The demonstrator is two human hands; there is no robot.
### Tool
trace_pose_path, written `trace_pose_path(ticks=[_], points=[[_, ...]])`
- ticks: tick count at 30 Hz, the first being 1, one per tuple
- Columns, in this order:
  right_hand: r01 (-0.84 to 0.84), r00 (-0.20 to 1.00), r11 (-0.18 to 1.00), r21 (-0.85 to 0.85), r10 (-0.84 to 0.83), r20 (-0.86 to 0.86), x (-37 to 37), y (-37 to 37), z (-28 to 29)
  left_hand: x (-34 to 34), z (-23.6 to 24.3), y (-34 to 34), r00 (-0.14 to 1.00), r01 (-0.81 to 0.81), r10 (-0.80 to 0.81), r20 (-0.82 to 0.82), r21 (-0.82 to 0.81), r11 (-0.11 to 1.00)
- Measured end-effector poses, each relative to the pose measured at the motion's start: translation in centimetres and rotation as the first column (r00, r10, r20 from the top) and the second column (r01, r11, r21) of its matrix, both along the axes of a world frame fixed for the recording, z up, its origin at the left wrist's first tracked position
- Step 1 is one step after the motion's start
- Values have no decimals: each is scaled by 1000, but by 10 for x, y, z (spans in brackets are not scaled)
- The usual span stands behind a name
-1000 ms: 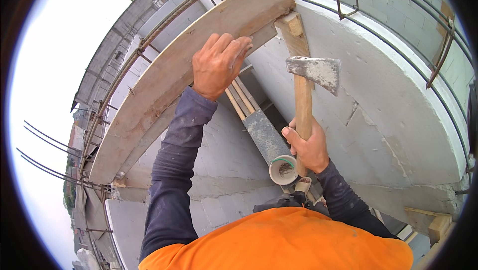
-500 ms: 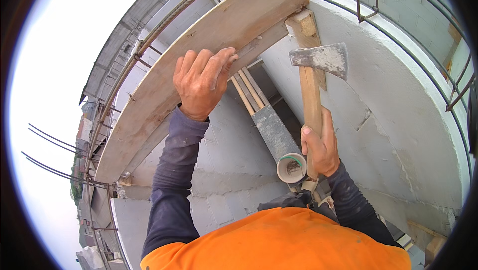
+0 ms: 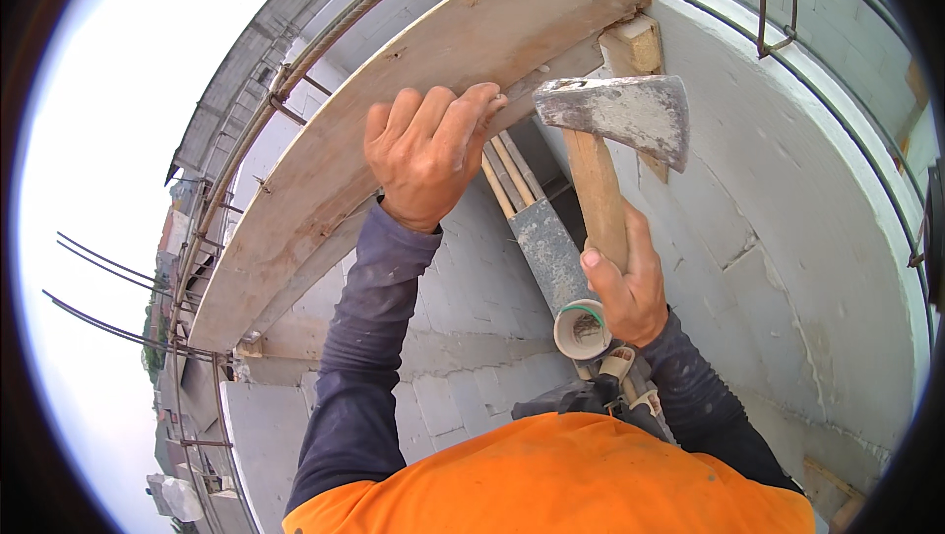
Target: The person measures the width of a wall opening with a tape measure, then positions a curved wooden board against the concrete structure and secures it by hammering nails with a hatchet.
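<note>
My right hand is wrapped round the wooden handle of a hatchet. The steel head, worn and smeared with pale dust, is raised just right of my left hand, in front of a wooden block. My left hand is closed, fingers curled and thumb pressed against the index finger, at the lower edge of a long wooden board. Whatever is pinched there, if anything, is too small to make out. The board's right end meets the short wooden block against the grey wall.
Steel reinforcing bars run along the board's far side, and more rods line the wall's top at right. Below me are a grey plank, a round cup-like container and a sandalled foot. Loose rod ends stick out at left.
The hatchet head has moved left, toward my left hand, and its handle now leans. My left hand stays closed at the board's edge. The view has shifted slightly.
</note>
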State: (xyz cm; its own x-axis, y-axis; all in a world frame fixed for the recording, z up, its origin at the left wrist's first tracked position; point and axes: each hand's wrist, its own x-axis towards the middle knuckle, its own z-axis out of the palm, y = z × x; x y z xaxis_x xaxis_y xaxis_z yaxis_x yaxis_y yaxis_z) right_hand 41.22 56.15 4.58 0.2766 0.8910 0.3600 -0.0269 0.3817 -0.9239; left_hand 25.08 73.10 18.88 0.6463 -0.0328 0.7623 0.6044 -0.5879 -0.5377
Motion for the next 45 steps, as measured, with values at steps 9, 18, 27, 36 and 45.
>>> trace_pose_path(ticks=[9, 18, 27, 36, 45], points=[[176, 963, 970, 166, -204, 175, -8, 19, -3, 0, -1, 3, 1000, 10, -11, 14, 52, 999], [219, 970, 966, 136, -231, 79, -12, 24, -7, 0, -2, 6, 999, 32, -34, 26, 76, 997], [232, 960, 964, 128, -248, 127, -9, 30, -7, -1, -2, 6, 999, 28, -31, 36, 65, 997], [252, 902, 960, 118, -277, 330, -5, 46, 2, -1, -1, 5, 997, 49, -54, 55, 86, 995], [315, 872, 905, 285, -395, 290, 1, 43, -8, 3, -1, 10, 996, 63, -70, 58, 104, 993]])
